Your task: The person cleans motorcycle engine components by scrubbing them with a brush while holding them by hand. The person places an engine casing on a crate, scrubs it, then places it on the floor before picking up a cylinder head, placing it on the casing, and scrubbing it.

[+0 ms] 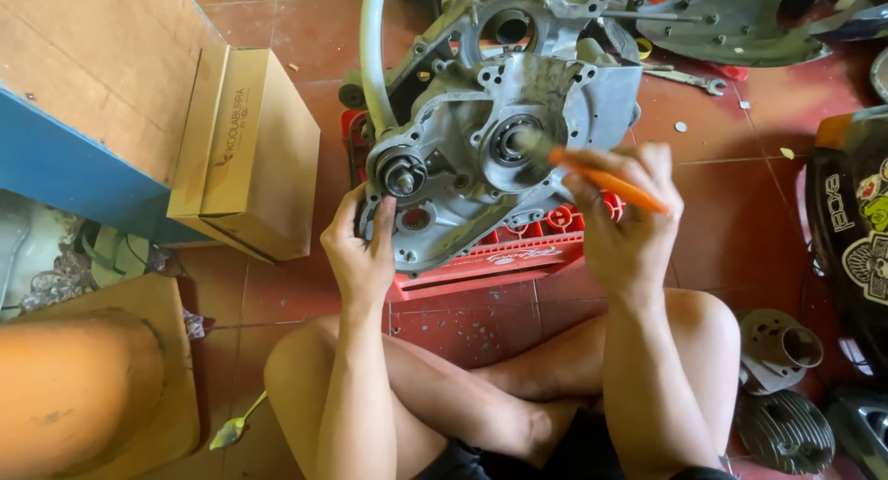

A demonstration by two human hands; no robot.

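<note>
A grey metal engine case [481, 156] rests on a red plastic crate [504, 258] in front of me. My left hand [359, 244] grips the case's lower left edge, just below a black shaft end [401, 173]. My right hand [629, 216] is closed on a brush with an orange handle [606, 179]. Its blurred bristles are at the round bearing opening [511, 140] in the middle of the case. My bare knees are folded on the tiled floor below.
A cardboard box [250, 152] leans at the left beside a blue-edged board [74, 166]. A wrench [689, 78] lies at the back right. Finned cylinder parts [782, 387] sit at the lower right, a black sticker-covered panel [856, 230] at the right edge, a spoon [231, 429] near my knee.
</note>
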